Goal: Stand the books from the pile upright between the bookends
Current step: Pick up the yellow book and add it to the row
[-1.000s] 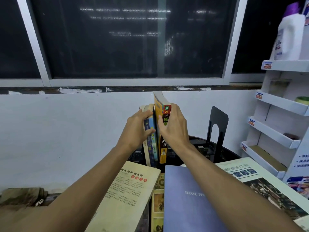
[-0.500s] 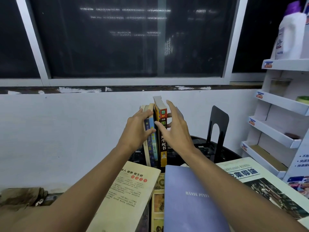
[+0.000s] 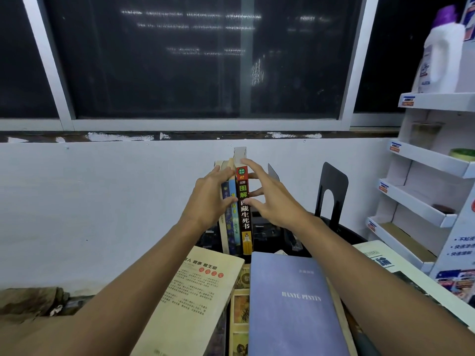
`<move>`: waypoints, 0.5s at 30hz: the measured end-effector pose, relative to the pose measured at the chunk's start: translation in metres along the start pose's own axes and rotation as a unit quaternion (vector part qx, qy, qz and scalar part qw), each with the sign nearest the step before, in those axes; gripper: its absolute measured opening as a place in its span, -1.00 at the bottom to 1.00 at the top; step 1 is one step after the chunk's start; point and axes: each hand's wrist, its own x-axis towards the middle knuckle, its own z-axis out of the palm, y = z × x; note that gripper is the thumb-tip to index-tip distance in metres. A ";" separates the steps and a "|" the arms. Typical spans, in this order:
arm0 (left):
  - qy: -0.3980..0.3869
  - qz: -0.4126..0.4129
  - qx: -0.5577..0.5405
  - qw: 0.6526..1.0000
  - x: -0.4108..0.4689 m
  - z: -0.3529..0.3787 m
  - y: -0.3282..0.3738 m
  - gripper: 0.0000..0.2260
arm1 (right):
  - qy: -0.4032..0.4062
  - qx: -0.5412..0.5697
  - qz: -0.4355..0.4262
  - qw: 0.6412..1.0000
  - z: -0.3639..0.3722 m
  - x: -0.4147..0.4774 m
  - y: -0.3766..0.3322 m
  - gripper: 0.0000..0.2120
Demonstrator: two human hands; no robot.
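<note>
tall black-spined book with red and yellow characters [image 3: 244,209] stands upright at the right end of a short row of thin upright books [image 3: 229,222], on the dark table [image 3: 349,236] below the window. the row's left support is hidden behind the left hand [image 3: 212,201]. black metal bookend [image 3: 332,191] stands well apart to the right. left hand lies flat against the thin books, fingers straight. right hand [image 3: 272,201] has fingers spread wide, tips by the tall book's right face; contact unclear. a second ago it gripped that book. flat blue book [image 3: 290,301] lies nearest.
</note>
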 end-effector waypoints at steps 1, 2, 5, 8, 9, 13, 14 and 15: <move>0.001 -0.001 0.003 1.000 0.000 0.000 0.000 -0.39 | 0.001 0.003 -0.002 1.000 0.001 0.001 0.000 -0.17; 0.003 0.000 0.008 1.000 0.000 0.000 -0.001 -0.39 | 0.001 0.005 -0.004 1.000 0.001 0.001 0.000 -0.18; 0.008 0.004 0.010 1.000 0.000 -0.001 -0.003 -0.41 | 0.004 0.001 -0.001 1.000 0.005 0.002 -0.002 -0.18; 0.012 0.005 0.012 1.000 -0.001 -0.001 -0.002 -0.42 | 0.004 -0.001 0.000 1.000 0.007 0.002 -0.003 -0.18; 0.014 0.004 0.013 1.000 -0.002 -0.001 -0.002 -0.43 | 0.004 -0.001 0.001 1.000 0.007 0.002 -0.003 -0.17; 0.018 0.005 0.047 0.999 -0.003 -0.002 -0.001 -0.45 | -0.002 -0.016 0.008 1.000 0.005 0.000 -0.004 -0.15; 0.015 0.006 0.054 0.998 -0.003 -0.003 0.000 -0.46 | -0.007 -0.022 0.010 1.000 0.003 -0.002 -0.005 -0.15; 0.010 0.005 0.055 0.998 -0.004 -0.003 0.001 -0.47 | -0.013 -0.029 0.010 0.999 0.001 -0.003 -0.006 -0.14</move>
